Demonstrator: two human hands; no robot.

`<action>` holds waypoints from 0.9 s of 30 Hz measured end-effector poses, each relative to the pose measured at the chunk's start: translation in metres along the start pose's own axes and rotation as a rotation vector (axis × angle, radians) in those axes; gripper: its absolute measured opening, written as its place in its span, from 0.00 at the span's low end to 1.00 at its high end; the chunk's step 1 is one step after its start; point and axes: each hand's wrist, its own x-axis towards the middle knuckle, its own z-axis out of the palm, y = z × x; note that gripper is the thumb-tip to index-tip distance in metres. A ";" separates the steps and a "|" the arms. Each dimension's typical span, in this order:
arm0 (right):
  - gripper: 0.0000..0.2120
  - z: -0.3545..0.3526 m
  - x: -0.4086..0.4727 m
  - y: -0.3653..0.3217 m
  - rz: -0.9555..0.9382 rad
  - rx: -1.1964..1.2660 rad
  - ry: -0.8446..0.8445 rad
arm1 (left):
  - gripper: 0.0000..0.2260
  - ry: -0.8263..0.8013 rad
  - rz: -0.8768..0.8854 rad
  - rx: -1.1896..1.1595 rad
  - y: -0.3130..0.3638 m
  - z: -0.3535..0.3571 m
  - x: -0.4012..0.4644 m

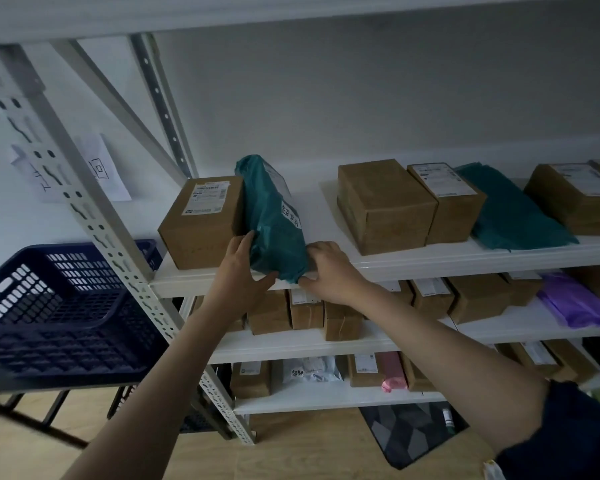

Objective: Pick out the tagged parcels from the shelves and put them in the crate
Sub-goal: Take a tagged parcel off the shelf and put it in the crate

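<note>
Blue crate (pixel 49 306) at 9 o'clock, beside rack. L hand (pixel 238 271) cups near end of teal tagged parcel (pixel 274 223) on top shelf (pixel 413 263), centre frame, leaning on cardboard box (pixel 201 220). R hand (pixel 329 271) grips its 3 o'clock corner.

parcel storeroom | metal shelving (pixel 395 263) – labelled cartons (pixel 201 221) – mailer bags (pixel 513 209)

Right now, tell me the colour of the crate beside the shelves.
Dark blue: the slotted plastic crate stands left of the shelf upright, seen best in the head view.
</note>
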 end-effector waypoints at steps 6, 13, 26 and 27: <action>0.16 -0.011 -0.011 -0.004 -0.025 -0.049 0.037 | 0.37 -0.065 -0.035 -0.030 -0.011 0.012 0.005; 0.24 -0.025 -0.016 0.006 0.070 -0.099 0.045 | 0.36 -0.089 0.068 -0.035 -0.004 0.028 0.007; 0.31 -0.002 -0.017 0.009 0.018 -0.099 0.097 | 0.37 -0.047 0.152 -0.235 -0.004 0.035 0.003; 0.31 0.001 -0.023 0.011 -0.007 -0.112 0.123 | 0.39 -0.031 0.168 -0.243 -0.005 0.036 -0.002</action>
